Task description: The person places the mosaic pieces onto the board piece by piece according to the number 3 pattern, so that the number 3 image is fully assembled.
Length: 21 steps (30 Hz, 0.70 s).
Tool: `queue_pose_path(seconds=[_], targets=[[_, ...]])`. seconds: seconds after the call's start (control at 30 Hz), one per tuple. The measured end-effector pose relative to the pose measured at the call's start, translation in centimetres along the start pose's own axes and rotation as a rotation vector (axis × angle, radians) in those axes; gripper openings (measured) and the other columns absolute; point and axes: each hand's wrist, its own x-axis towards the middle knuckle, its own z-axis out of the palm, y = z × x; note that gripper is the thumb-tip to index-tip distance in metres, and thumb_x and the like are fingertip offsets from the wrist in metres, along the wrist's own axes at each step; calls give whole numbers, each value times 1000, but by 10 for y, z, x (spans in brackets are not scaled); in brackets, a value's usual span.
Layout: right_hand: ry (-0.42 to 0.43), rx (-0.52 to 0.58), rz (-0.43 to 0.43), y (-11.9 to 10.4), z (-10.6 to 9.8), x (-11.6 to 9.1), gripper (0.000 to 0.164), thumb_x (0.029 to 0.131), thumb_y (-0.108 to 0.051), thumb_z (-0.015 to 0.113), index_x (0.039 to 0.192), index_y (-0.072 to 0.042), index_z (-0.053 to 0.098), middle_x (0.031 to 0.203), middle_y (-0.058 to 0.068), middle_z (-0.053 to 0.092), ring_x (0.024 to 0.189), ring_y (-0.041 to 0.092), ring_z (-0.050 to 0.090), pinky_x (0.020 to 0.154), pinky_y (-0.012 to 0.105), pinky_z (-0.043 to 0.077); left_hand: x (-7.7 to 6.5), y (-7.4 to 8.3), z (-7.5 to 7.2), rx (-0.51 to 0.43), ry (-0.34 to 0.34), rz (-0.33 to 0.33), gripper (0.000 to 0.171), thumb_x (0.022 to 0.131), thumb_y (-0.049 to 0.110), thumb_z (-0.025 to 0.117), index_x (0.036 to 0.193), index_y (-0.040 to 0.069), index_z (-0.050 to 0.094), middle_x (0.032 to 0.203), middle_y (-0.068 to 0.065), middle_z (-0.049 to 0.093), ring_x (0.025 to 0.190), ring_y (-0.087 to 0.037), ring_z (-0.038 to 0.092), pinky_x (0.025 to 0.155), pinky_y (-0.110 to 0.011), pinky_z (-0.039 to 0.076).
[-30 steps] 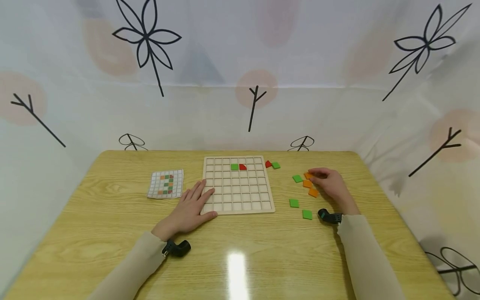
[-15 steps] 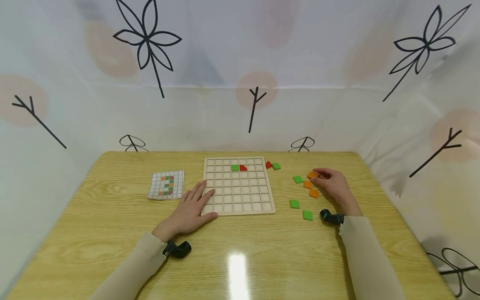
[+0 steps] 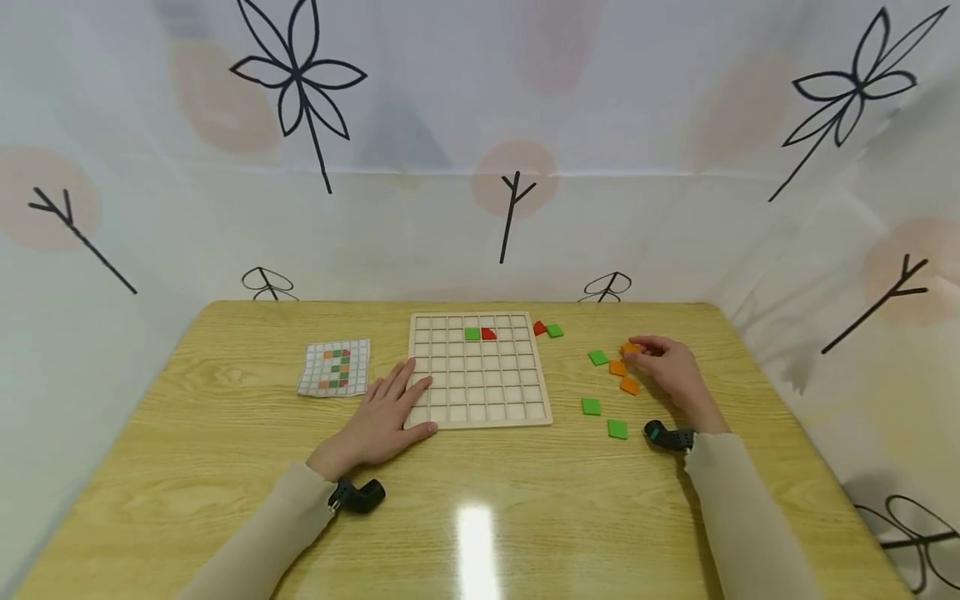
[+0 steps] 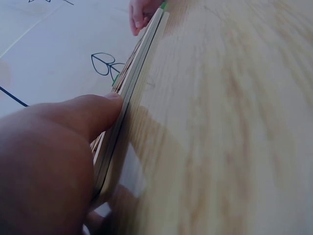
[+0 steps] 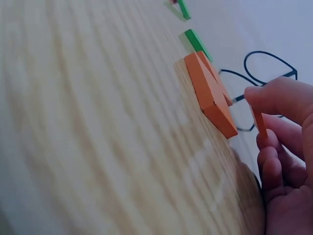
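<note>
Head view is showing a grid board (image 3: 477,392) lying flat on a table (image 3: 540,483). Taking its middle as the clock's centre, with 12 at the far edge, the left hand (image 3: 378,421) is resting at 8 o'clock, its fingers spreading wide and straight, touching the board's left side and gripping nothing. Left wrist view is showing the thumb (image 4: 90,115) lying against the board's edge.

At 3 o'clock, well apart from the board, the right hand (image 3: 670,372) is pinching an orange tile (image 5: 259,122) in a narrow grip between thumb and fingers. Two loose orange tiles (image 3: 617,367) are lying near that hand, with a green tile (image 3: 597,357) lying just off towards their 10 o'clock. Two further green tiles (image 3: 591,407) are lying between 3 and 4 o'clock.

Near 12 o'clock inside the board, a green square (image 3: 472,333) and a red piece (image 3: 489,334) are filling neighbouring cells. Just outside, at 2 o'clock, another red piece (image 3: 540,327) is lying beside another green tile (image 3: 554,331). At 9 o'clock a card (image 3: 334,367) is displaying a printed, coloured grid. Pale sleeves (image 3: 742,500) are covering both forearms.
</note>
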Motion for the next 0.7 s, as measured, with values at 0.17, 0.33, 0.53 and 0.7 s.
queue_pose_path(seconds=[0.17, 0.33, 0.53, 0.7], targets=[[4, -41, 0, -7, 0, 3, 57, 94, -41, 70, 132, 0, 62, 111, 14, 59, 93, 23, 50, 69, 22, 44, 0, 1, -1, -8, 4, -2, 77, 100, 58, 49, 159, 14, 29, 166, -14, 3, 152, -32, 2, 116, -60, 11], [10, -84, -14, -22, 2, 9, 55, 94, -40, 71, 132, -1, 62, 109, 14, 59, 94, 25, 49, 71, 24, 42, -1, 0, 1, -5, 2, -4, 76, 100, 58, 48, 159, 13, 29, 166, -15, 2, 152, -32, 1, 116, -61, 10], [19, -74, -65, -42, 13, 16, 46, 94, -28, 72, 129, 0, 64, 110, 16, 62, 93, 26, 53, 67, 23, 44, -1, 1, 0, -7, 9, 3, 76, 100, 56, 50, 159, 13, 29, 166, -15, 3, 152, -33, 2, 116, -61, 11], [1, -53, -112, -55, 29, 19, 39, 94, -21, 73, 127, -1, 67, 110, 15, 63, 96, 27, 56, 67, 25, 47, -1, 2, -2, -3, 4, 4, 76, 100, 56, 50, 158, 12, 29, 166, -16, 3, 152, -33, 2, 115, -61, 10]])
